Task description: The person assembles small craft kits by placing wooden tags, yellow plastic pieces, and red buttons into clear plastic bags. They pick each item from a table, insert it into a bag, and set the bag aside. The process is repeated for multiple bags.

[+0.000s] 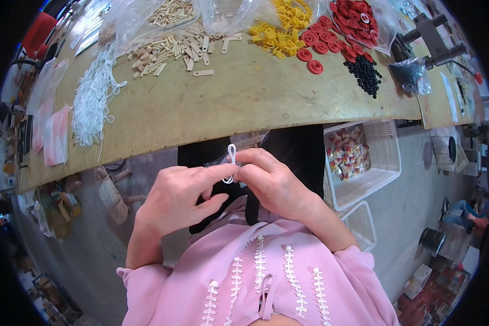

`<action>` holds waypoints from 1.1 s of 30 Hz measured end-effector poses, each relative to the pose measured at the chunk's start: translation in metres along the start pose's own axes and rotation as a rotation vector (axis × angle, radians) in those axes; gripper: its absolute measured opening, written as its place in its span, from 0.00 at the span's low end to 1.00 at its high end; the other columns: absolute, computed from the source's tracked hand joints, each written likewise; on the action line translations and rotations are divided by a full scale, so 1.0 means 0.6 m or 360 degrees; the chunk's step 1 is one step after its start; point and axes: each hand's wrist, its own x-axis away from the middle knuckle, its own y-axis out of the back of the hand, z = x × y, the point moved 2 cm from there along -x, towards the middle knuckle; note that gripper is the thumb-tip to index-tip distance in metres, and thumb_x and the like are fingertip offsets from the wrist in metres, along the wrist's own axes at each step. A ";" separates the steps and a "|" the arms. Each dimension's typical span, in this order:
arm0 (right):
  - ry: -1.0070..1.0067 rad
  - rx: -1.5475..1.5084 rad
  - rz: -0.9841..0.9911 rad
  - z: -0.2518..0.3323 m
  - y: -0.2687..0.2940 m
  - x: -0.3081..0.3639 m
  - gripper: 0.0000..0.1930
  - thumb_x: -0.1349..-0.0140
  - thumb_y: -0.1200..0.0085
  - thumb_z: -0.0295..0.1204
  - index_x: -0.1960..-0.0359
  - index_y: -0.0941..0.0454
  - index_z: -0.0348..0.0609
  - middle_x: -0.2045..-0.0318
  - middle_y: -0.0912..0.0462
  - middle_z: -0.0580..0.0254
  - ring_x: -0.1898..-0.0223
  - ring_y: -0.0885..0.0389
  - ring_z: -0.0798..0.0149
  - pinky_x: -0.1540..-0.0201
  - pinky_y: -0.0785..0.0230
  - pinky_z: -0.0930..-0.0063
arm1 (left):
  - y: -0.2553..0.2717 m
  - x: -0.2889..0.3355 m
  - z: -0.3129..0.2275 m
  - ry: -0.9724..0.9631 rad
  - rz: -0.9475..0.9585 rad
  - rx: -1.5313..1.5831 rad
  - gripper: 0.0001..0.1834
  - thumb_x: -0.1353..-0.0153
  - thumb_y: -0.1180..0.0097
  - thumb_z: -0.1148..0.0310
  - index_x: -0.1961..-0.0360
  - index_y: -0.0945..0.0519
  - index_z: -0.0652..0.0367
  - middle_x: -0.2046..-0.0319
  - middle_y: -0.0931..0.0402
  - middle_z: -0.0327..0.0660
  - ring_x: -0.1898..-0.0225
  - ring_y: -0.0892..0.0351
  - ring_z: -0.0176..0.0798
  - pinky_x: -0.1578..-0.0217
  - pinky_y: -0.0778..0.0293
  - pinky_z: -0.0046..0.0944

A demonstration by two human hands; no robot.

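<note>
A thin white cord point(232, 154), folded into a narrow loop, stands up between my hands just off the table's near edge. My right hand point(269, 176) pinches it between thumb and fingers; a smaller curl of cord hangs below. From the other side, my left hand point(182, 193) reaches its index finger against the cord at the right fingertips. Its thumb is stretched out, apart from the index finger, and its other fingers are partly hidden. A bundle of similar white cords point(94, 98) lies at the table's left.
On the table point(201, 108) lie pale wooden pieces point(168, 51), yellow plastic parts point(280, 38), red discs point(323, 41) and small black pieces point(364, 75). A dark metal fixture point(432, 41) stands far right. Below the edge, a white crate point(358, 187) holds small colourful packets point(346, 153).
</note>
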 end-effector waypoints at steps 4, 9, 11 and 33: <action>0.0096 -0.0034 0.0011 0.008 -0.002 -0.008 0.14 0.43 0.38 0.14 0.55 0.21 0.33 0.45 0.20 0.45 0.43 0.18 0.44 0.45 0.18 0.58 | -0.036 0.015 0.035 0.0041 -0.0008 -0.0474 0.24 0.50 0.26 0.71 0.49 0.14 0.52 0.79 0.23 0.38 0.78 0.21 0.40 0.74 0.27 0.40; 0.0036 0.0045 0.0015 0.002 -0.010 -0.001 0.14 0.43 0.38 0.15 0.54 0.21 0.33 0.44 0.20 0.45 0.43 0.18 0.44 0.45 0.17 0.59 | -0.011 0.008 0.017 0.0110 0.0125 -0.0187 0.16 0.46 0.28 0.66 0.55 0.16 0.54 0.74 0.18 0.39 0.76 0.17 0.45 0.74 0.26 0.42; 0.0059 0.0091 -0.0002 0.004 -0.008 -0.004 0.14 0.43 0.38 0.15 0.54 0.21 0.33 0.44 0.20 0.45 0.42 0.18 0.44 0.45 0.17 0.60 | 0.002 0.014 0.012 0.0126 -0.0018 -0.0147 0.15 0.45 0.28 0.64 0.58 0.16 0.54 0.74 0.17 0.39 0.75 0.17 0.46 0.74 0.26 0.43; 0.0021 0.0400 -0.0022 -0.002 -0.007 0.003 0.12 0.46 0.39 0.20 0.58 0.19 0.38 0.54 0.15 0.52 0.49 0.15 0.48 0.45 0.21 0.59 | 0.001 -0.013 0.050 0.0014 0.0120 -0.0051 0.06 0.35 0.34 0.70 0.59 0.14 0.59 0.67 0.13 0.44 0.67 0.13 0.43 0.65 0.19 0.41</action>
